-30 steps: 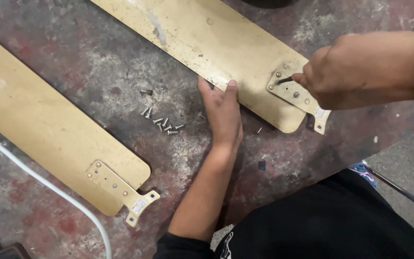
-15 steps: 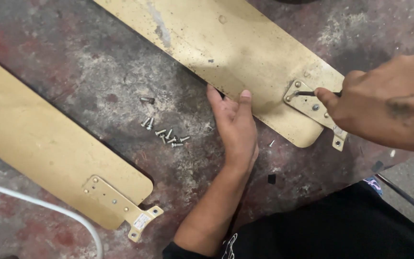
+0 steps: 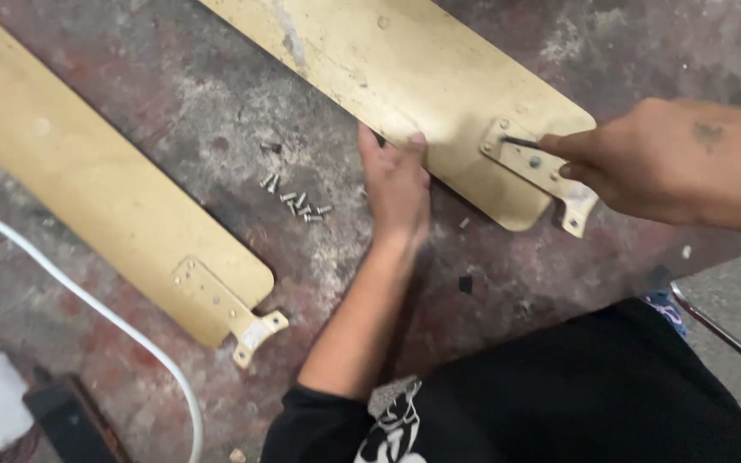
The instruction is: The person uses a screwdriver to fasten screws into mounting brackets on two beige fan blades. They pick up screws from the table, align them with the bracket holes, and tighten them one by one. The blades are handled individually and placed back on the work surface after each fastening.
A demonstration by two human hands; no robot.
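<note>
With our left hand (image 3: 396, 184) pressing flat, fingers open, on the near edge of the long pale-yellow fan blade (image 3: 405, 81) on the floor, our right hand (image 3: 645, 159), fingers closed around a thin dark screwdriver (image 3: 521, 142), should keep it upright in the screw of the metal bracket (image 3: 538, 171).

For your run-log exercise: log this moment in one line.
left hand: steadies fan blade | right hand: screwdriver on bracket | screws: floor

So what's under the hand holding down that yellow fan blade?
The left hand lies flat on the edge of the fan blade, fingers on it, palm over the stained floor. What lies beneath the palm is covered.
</note>
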